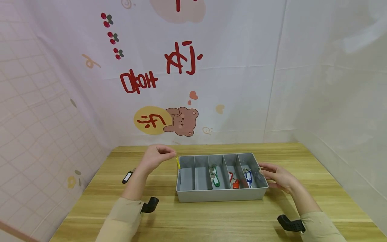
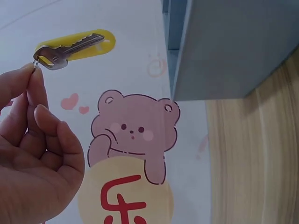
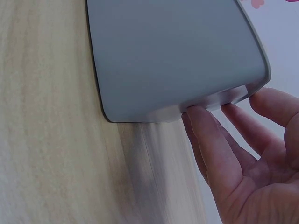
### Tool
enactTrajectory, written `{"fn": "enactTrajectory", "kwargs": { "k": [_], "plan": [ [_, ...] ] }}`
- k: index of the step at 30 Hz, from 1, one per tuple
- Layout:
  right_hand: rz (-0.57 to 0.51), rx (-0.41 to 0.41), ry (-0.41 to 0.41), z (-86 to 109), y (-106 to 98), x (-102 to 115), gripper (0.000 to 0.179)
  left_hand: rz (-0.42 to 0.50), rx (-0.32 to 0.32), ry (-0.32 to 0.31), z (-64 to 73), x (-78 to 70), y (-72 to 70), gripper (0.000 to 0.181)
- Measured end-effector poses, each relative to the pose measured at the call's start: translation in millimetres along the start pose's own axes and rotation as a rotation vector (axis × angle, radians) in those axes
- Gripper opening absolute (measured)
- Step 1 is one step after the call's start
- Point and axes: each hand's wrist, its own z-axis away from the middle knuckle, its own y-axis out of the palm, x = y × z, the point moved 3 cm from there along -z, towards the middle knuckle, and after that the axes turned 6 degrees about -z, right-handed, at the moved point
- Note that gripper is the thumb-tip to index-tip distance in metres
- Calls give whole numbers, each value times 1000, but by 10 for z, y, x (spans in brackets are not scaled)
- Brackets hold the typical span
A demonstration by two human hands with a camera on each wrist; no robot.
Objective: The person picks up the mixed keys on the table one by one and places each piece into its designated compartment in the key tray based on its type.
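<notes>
In the head view my left hand [image 1: 155, 157] is up beside the far left corner of a grey divided box [image 1: 222, 195]. Thumb and forefinger pinch a small metal ring holding a key [image 2: 56, 56] and a yellow key tag [image 2: 108, 43], which overlap the box's left wall in the head view. My right hand [image 1: 279, 178] is at the box's right end, its extended fingertips [image 3: 197, 112] against the outer wall and the thumb near the rim. Inside the box are a green key tag [image 1: 216, 181], red key tags [image 1: 235, 184] and blue key tags [image 1: 248, 177] with keys, each colour in its own compartment.
A black key tag [image 1: 127, 177] lies on the wooden table [image 1: 211, 222], left of the box behind the left wrist. The two leftmost compartments show bare floors. A white printed cloth [image 1: 235, 80] hangs behind and at the sides.
</notes>
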Motion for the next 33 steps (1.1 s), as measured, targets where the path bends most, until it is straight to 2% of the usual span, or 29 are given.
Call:
{"fn": "enactTrajectory", "kwargs": {
  "k": [14, 26, 33],
  "plan": [
    [28, 1, -3, -3, 5, -2, 64, -19, 41, 32, -144, -228, 216, 11],
    [1, 19, -17, -1, -5, 5, 64, -57, 105, 14, -279, -392, 445, 8],
    [3, 20, -16, -3, -4, 5, 64, -103, 126, -11, -349, -420, 571, 6]
  ]
}}
